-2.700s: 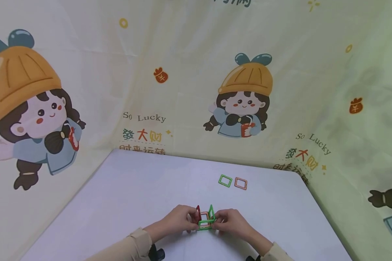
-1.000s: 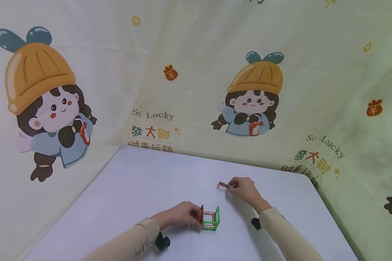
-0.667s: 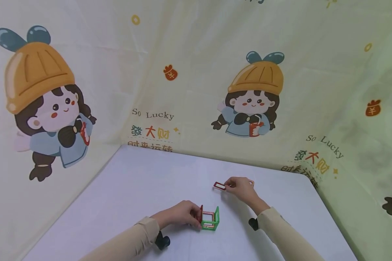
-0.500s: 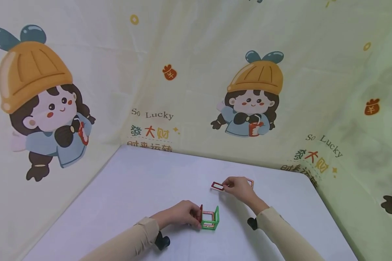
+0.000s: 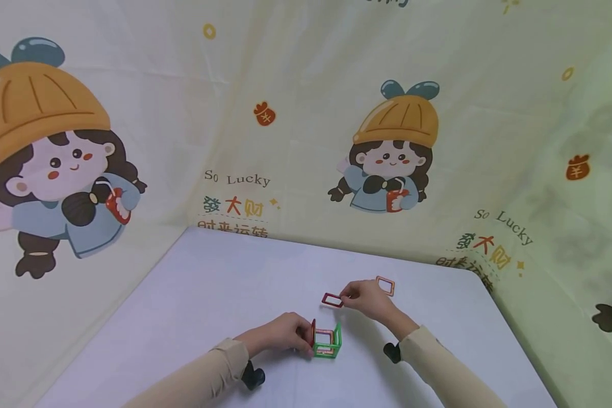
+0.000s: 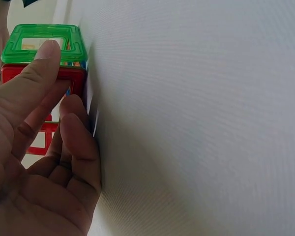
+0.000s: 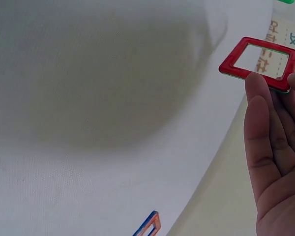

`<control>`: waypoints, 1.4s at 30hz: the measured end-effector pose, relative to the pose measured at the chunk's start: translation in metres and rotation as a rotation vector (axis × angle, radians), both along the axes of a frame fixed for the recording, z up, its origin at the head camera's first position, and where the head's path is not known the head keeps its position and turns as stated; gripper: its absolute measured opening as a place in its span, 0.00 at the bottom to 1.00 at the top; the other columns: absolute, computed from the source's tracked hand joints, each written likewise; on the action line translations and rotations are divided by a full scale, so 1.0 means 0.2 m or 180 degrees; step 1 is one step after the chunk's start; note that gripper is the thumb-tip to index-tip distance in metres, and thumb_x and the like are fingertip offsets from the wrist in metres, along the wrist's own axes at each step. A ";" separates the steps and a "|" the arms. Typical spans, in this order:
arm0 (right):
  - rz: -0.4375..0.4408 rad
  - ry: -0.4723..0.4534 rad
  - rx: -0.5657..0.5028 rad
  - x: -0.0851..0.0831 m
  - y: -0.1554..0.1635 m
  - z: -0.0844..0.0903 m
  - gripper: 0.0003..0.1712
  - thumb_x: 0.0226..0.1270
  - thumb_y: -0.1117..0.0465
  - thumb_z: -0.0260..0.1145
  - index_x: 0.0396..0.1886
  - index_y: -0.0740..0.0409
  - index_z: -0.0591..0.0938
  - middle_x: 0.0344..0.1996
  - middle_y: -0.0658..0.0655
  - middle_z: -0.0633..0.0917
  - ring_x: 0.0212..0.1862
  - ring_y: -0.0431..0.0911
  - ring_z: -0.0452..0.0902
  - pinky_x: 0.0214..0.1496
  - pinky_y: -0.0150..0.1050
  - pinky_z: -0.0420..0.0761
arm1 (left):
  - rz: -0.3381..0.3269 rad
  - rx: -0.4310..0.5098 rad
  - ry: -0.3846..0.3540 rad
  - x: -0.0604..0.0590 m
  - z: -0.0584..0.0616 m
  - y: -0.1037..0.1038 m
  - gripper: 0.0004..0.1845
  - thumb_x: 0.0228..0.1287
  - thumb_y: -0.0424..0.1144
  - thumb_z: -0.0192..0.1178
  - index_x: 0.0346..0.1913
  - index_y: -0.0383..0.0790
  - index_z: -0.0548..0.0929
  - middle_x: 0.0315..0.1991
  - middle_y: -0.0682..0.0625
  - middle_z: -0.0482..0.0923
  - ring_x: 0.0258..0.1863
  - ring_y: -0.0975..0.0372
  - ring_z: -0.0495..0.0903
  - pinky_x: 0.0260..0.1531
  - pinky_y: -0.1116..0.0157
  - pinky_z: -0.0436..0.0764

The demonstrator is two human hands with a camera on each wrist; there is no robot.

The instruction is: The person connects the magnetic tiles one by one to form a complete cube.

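Observation:
My left hand holds the left side of a small box of square magnetic tiles on the table. The box has a red upright tile on the left, a green upright tile on the right, and green and orange edges between. In the left wrist view my thumb lies over the green tile and the red one below it. Behind the box, my right hand pinches a red-faced magnetic tile by one end, above the table. A thin green edge shows under its red face.
One orange magnetic tile lies flat on the white table, behind my right hand. A printed cloth hangs behind and beside the table. Black wrist cameras sit below both wrists.
My right hand left the box, reached to the back and picked up a tile from where the green one lay. It now carries it left and nearer the box. My left hand stays on the box.

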State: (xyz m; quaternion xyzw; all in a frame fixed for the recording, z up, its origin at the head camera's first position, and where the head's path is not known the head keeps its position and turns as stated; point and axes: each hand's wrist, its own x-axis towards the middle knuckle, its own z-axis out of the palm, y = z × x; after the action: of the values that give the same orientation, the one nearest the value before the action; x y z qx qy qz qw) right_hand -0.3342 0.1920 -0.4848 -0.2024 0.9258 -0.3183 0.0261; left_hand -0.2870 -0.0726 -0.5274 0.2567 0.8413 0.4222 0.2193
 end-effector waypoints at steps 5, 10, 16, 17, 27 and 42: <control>0.0113 -0.0082 -0.0069 0.03 -0.02 -0.01 0.04 0.67 0.61 0.72 0.39 0.57 0.90 0.30 0.46 0.89 0.34 0.39 0.81 0.35 0.34 0.79 | -0.0011 0.0047 -0.0032 0.00 -0.01 0.00 0.09 0.56 0.34 0.77 0.27 0.45 0.85 0.27 0.60 0.81 0.28 0.68 0.73 0.31 0.71 0.71; 0.0279 -0.0165 -0.0082 0.05 -0.03 -0.02 0.05 0.67 0.61 0.71 0.38 0.57 0.90 0.29 0.45 0.89 0.33 0.38 0.80 0.35 0.34 0.79 | 0.0010 0.0106 -0.0062 0.01 0.00 0.00 0.09 0.56 0.33 0.77 0.27 0.44 0.85 0.27 0.59 0.82 0.28 0.68 0.74 0.30 0.71 0.71; 0.0398 -0.0212 -0.0073 0.06 -0.05 -0.01 0.03 0.68 0.61 0.71 0.37 0.55 0.89 0.29 0.44 0.89 0.34 0.38 0.81 0.37 0.34 0.80 | 0.0017 0.0097 -0.0045 0.00 0.01 0.00 0.09 0.57 0.34 0.77 0.27 0.46 0.85 0.29 0.60 0.83 0.30 0.68 0.75 0.33 0.70 0.73; 0.0407 -0.0218 -0.0074 0.06 -0.05 0.00 0.03 0.68 0.61 0.71 0.37 0.55 0.89 0.29 0.44 0.89 0.34 0.37 0.81 0.37 0.34 0.80 | 0.0008 0.0099 -0.0035 -0.01 0.01 0.00 0.09 0.57 0.34 0.77 0.27 0.46 0.85 0.29 0.60 0.83 0.30 0.68 0.75 0.33 0.70 0.73; 0.0502 -0.0391 -0.0081 0.06 -0.06 0.02 0.04 0.67 0.60 0.72 0.37 0.55 0.90 0.29 0.44 0.88 0.34 0.39 0.80 0.38 0.35 0.80 | -0.0027 0.0137 -0.0042 0.00 0.05 -0.01 0.09 0.56 0.33 0.77 0.27 0.43 0.85 0.26 0.60 0.81 0.27 0.68 0.72 0.28 0.71 0.70; 0.0717 -0.0457 0.0033 0.07 -0.07 0.03 0.03 0.67 0.61 0.72 0.36 0.51 0.91 0.31 0.46 0.91 0.35 0.36 0.82 0.39 0.33 0.80 | 0.0018 0.0091 -0.0045 -0.01 0.06 -0.01 0.09 0.56 0.34 0.77 0.26 0.44 0.85 0.27 0.60 0.81 0.27 0.67 0.71 0.27 0.71 0.69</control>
State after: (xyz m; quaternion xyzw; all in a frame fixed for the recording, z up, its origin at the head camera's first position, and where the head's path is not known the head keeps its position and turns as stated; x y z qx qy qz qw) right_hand -0.3202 0.1785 -0.4787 -0.2816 0.8946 -0.3222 0.1289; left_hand -0.2884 -0.0754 -0.5156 0.2545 0.8343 0.4366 0.2203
